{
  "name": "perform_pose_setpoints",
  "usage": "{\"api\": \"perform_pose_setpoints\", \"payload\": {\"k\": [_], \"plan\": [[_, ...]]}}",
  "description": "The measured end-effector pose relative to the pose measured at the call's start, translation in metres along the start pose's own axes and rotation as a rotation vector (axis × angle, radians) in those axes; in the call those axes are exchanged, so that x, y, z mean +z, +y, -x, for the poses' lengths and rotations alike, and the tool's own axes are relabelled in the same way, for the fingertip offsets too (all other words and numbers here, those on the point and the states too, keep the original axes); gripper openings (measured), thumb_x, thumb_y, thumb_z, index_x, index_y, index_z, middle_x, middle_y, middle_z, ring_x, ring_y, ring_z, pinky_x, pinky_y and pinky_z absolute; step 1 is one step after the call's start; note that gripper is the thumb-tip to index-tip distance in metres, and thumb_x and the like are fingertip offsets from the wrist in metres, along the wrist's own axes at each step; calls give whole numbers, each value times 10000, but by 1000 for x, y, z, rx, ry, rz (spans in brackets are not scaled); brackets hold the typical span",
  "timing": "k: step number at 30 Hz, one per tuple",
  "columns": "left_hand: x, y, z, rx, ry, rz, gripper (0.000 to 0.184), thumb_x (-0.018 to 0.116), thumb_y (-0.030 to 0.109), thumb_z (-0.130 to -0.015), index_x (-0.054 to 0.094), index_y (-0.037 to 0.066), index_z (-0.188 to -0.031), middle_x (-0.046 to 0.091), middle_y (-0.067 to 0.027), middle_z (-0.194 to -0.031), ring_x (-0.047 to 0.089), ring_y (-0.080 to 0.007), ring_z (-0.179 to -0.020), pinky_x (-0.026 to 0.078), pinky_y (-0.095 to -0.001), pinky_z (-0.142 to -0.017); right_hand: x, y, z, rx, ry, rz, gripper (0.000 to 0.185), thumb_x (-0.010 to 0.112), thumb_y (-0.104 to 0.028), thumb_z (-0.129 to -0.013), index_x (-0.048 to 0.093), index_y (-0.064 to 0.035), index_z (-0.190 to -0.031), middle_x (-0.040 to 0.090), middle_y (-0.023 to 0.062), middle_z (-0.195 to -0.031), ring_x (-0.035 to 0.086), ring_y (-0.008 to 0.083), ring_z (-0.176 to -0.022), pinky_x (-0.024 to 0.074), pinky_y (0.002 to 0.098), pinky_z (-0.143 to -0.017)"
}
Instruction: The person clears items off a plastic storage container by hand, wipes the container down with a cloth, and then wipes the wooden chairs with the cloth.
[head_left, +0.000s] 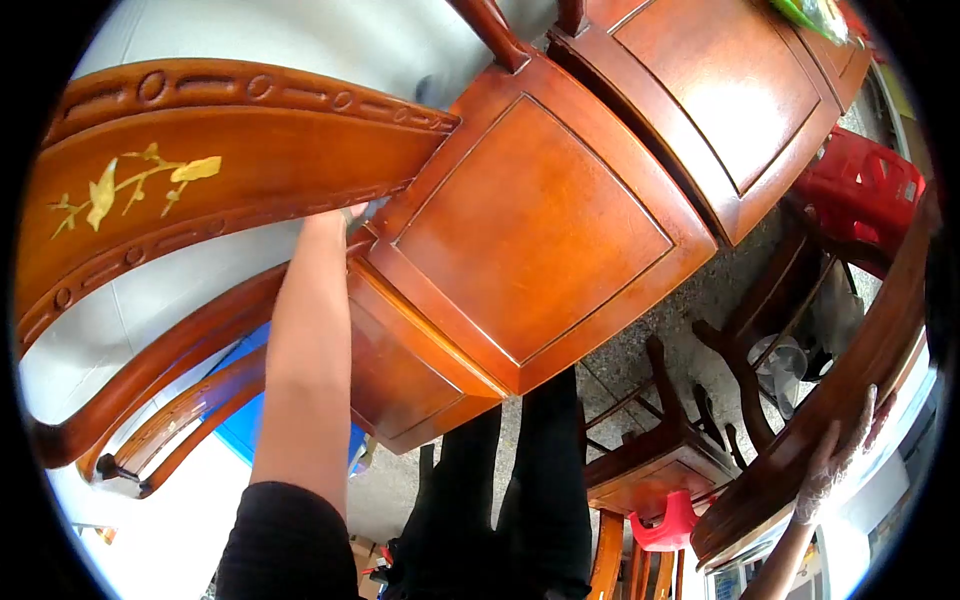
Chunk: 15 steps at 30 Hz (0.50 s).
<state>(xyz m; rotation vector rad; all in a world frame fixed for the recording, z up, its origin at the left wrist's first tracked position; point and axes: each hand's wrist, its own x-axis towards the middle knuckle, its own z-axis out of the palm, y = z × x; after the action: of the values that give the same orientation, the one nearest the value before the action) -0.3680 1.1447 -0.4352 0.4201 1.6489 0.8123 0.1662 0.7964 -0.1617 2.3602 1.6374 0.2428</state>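
My left hand [345, 213] reaches under the lower edge of a carved chair back [300, 150] with a yellow bird-and-branch inlay. Its fingers are hidden behind the wood, so what it holds or touches does not show. Beside it is the glossy red-brown wooden seat [540, 235] of that chair. At the lower right, my right hand [836, 465], in a thin clear plastic glove, lies with fingers stretched out on the dark wooden table edge [790, 465].
Another wooden seat [725, 85] stands at the upper right, and a lower one [400, 370] at the left. A red plastic stool [865, 190], a clear plastic cup [780, 365] and a pink plastic item [665, 525] are near the table. A white wall [280, 35] lies behind the chairs.
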Motion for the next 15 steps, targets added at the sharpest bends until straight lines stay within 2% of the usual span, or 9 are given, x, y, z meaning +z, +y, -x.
{"api": "perform_pose_setpoints", "payload": {"k": [3,4,5,7,8,10,13,15], "plan": [[-4,-33,34,78,15,-69,367,576,270,-921,549,68,-1226,595,-7,-1158,565,-186,-1042,467,-332,-910,-1,-4,2,16,-15,76,525,505,-113,-888,436,-188,-1403,268,104,-1532,245,331,-1410,208,516,-1136],[-15,-54,30,242,-13,-72,314,539,228,-949,556,64,-1216,611,-15,-1094,573,-152,-956,478,-280,-810,-3,-6,1,19,-16,74,525,509,-123,-892,433,-199,-1406,269,98,-1532,245,329,-1411,217,517,-1133],[-33,-87,18,467,81,-356,275,513,223,-963,564,23,-1145,618,-17,-999,563,-142,-863,463,-283,-770,-4,-8,0,22,-13,72,525,512,-132,-896,429,-210,-1408,270,92,-1533,245,328,-1411,225,518,-1130],[-10,-100,78,682,189,-832,314,472,113,-942,502,-58,-1203,625,-170,-1034,586,-305,-942,457,-365,-860,-5,-9,0,13,-6,73,526,509,-131,-898,424,-216,-1410,268,91,-1534,244,323,-1412,233,516,-1128],[-12,-120,86,756,203,-1063,419,489,70,-910,422,-57,-1303,531,-264,-1209,509,-369,-1146,398,-411,-986,-6,-8,-1,2,-1,77,528,505,-130,-900,420,-222,-1413,265,90,-1535,242,317,-1414,241,515,-1125],[-17,-151,95,733,379,-1169,513,517,60,-887,345,-61,-1354,404,-270,-1358,367,-388,-1293,301,-447,-1085,-4,-9,2,24,-12,79,516,501,-130,-903,431,-223,-1406,271,91,-1533,251,317,-1411,249,513,-1123],[-18,-143,121,643,258,-1194,556,517,56,-877,304,-76,-1374,341,-256,-1411,299,-395,-1337,257,-441,-1122,-5,-5,3,40,-21,98,491,496,-129,-908,457,-221,-1388,287,95,-1526,273,318,-1402,267,508,-1117],[-39,-163,143,615,239,-1294,556,515,49,-871,307,-79,-1370,328,-253,-1420,301,-396,-1337,253,-439,-1125,-3,-6,3,41,-19,94,478,495,-127,-909,473,-218,-1377,297,96,-1521,286,319,-1397,277,506,-1113]]}}
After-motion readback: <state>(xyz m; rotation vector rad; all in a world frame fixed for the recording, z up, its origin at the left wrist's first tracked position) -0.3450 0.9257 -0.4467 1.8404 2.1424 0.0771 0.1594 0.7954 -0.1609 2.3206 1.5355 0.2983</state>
